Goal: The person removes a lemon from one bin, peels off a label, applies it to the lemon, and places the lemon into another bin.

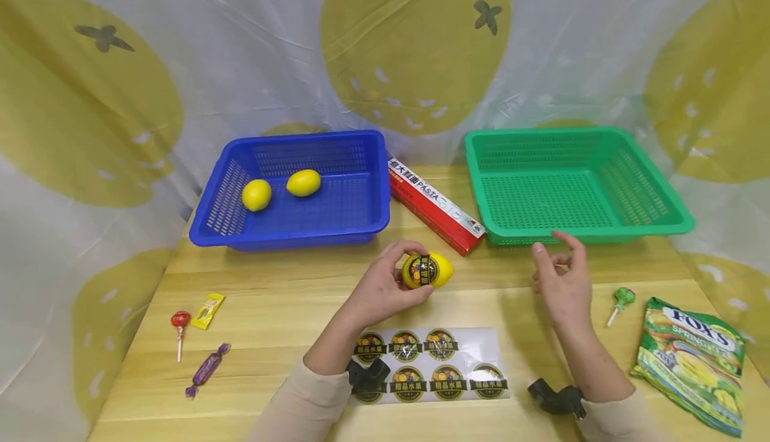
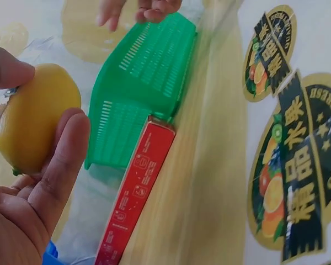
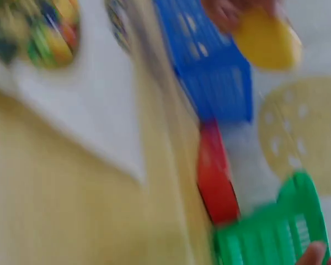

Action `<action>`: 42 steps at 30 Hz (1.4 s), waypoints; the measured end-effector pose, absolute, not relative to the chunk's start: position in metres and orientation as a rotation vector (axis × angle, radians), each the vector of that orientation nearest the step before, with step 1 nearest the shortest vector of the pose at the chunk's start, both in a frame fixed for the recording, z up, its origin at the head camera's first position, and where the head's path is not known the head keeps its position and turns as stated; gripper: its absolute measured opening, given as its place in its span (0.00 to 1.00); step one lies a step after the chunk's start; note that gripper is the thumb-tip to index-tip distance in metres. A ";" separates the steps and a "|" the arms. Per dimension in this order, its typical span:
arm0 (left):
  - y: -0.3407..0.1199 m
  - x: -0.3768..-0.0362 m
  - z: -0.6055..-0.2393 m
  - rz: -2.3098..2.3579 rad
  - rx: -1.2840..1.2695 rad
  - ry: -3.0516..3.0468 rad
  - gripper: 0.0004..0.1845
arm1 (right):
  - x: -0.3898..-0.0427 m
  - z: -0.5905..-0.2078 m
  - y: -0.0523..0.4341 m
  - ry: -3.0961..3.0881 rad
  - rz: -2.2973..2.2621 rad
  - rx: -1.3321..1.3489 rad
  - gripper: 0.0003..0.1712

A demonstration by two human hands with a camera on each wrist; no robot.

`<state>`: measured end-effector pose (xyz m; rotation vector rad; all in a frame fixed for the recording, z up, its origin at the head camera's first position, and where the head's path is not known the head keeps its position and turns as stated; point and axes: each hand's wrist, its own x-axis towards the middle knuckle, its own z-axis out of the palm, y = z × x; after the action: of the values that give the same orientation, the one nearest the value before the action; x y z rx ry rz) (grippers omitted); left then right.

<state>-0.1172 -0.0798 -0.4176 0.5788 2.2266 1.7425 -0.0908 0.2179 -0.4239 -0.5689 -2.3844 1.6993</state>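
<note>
My left hand [image 1: 385, 285] grips a yellow lemon [image 1: 428, 271] with a round black-and-gold sticker on it, just above the middle of the wooden table [image 1: 271, 295]. The left wrist view shows the same lemon [image 2: 33, 118] held between thumb and fingers [image 2: 63, 160]. My right hand [image 1: 562, 275] hovers to the right of the lemon, fingers loosely spread, holding nothing. A clear sheet of matching stickers [image 1: 430, 362] lies near the front edge between my forearms. Two more lemons [image 1: 257, 194] [image 1: 303, 182] sit in the blue basket [image 1: 361, 221]. The right wrist view is badly blurred.
An empty green basket [image 1: 601, 231] stands at the back right, with a red pasta box [image 1: 433, 204] between the baskets. A green lollipop [image 1: 621, 300] and a Fox's candy bag [image 1: 692, 362] lie right. A red lollipop [image 1: 179, 325], a yellow sachet [image 1: 208, 310] and a purple candy [image 1: 207, 368] lie left.
</note>
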 end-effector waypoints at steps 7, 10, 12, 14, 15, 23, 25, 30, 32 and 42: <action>-0.075 -0.119 -0.416 1.786 0.566 2.198 0.29 | -0.115 -0.418 0.266 -2.401 1.712 -0.739 0.48; -0.073 -0.119 -0.414 1.801 0.545 2.186 0.28 | -0.117 -0.420 0.271 -2.415 1.743 -0.773 0.50; -0.072 -0.119 -0.413 1.800 0.541 2.196 0.27 | -0.117 -0.422 0.272 -2.411 1.756 -0.794 0.50; -0.070 -0.119 -0.412 1.792 0.542 2.222 0.26 | -0.115 -0.423 0.273 -2.391 1.765 -0.813 0.50; -0.069 -0.119 -0.412 1.792 0.546 2.231 0.25 | -0.115 -0.424 0.273 -2.383 1.767 -0.816 0.50; -0.055 -0.130 -0.401 1.794 0.655 2.272 0.27 | -0.112 -0.428 0.271 -2.318 1.792 -0.829 0.48; -0.048 -0.137 -0.394 1.774 0.728 2.285 0.28 | -0.112 -0.428 0.270 -2.313 1.792 -0.829 0.48; -0.026 -0.158 -0.377 1.623 0.879 2.442 0.29 | -0.114 -0.427 0.269 -2.314 1.796 -0.836 0.47; -0.016 -0.168 -0.372 1.530 0.922 2.539 0.30 | -0.116 -0.427 0.268 -2.327 1.789 -0.832 0.47; 0.040 -0.207 -0.370 1.317 0.821 2.692 0.37 | -0.122 -0.428 0.268 -2.320 1.765 -0.844 0.46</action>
<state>-0.2072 0.0398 -0.3700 0.8213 2.6917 1.3167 -0.1218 0.2675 -0.4282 -0.8438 -2.3203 1.7646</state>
